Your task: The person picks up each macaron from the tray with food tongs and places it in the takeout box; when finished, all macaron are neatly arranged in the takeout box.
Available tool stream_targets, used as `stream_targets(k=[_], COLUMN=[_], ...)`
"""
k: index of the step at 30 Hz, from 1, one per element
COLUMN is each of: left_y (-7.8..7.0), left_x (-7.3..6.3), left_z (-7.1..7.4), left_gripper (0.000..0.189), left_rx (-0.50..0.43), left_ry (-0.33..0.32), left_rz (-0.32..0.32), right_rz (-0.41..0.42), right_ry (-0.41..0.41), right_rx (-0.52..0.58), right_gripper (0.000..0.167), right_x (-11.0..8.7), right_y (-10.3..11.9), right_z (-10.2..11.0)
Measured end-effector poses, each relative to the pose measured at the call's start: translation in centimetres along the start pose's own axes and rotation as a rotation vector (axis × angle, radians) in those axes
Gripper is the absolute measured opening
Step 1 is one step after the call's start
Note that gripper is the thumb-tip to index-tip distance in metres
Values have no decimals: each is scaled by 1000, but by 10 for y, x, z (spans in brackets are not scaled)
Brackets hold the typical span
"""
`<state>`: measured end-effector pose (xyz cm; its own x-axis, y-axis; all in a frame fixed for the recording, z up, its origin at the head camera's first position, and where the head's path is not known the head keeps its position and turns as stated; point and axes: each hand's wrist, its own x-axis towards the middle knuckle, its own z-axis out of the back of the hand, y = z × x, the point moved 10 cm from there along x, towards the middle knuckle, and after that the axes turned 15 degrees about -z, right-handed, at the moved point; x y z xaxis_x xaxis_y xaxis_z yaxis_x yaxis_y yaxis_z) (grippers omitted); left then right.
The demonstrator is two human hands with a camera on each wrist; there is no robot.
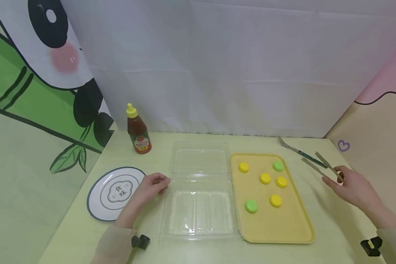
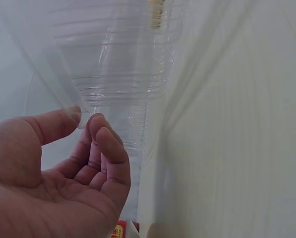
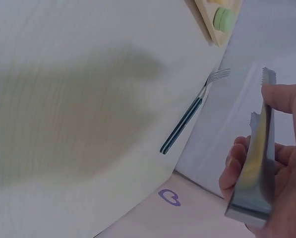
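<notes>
My left hand pinches the left edge of a clear plastic clamshell box, which lies with its lid folded back. In the left wrist view the thumb and fingers meet at the box's rim. My right hand holds metal tongs with toothed tips apart and nothing between them. Left of it lies a yellow tray with several yellow macarons and two green macarons spread over it.
A white plate with a blue rim lies partly under my left forearm. Behind it stands a sauce bottle with a yellow cap. A fork with a dark handle lies beyond the tray's right corner. A white cloth wall closes off the back.
</notes>
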<state>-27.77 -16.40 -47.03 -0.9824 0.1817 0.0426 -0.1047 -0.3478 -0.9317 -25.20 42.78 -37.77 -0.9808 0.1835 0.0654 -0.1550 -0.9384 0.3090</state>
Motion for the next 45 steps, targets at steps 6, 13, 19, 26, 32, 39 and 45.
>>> stream_targets(k=[6,13,19,26,32,39,45], left_y=[0,-3,0,2,-1,-1,-1], left_x=[-2,-2,-1,-1,-2,-2,-1], left_z=[0,0,0,0,-1,-2,-2], left_gripper=[25,26,26,26,27,26,26], left_rx=[10,3,10,12,8,-8,-17], left_ry=[-3,-1,1,3,15,9,7], left_rz=[15,-7,0,13,-11,-3,-13], right_rz=[21,42,56,82,79,85,82], right_ry=[27,10,10,8,39,73,104], right_rx=[-37,-42,-60,-64,-75,-93,-102], right_gripper=[62,57,51,39,44,47,51], right_x=[7,9,12,17,21,26,31], right_y=[11,25,33,38,40,45,47], right_z=[0,4,4,-5,-17,-27,-37])
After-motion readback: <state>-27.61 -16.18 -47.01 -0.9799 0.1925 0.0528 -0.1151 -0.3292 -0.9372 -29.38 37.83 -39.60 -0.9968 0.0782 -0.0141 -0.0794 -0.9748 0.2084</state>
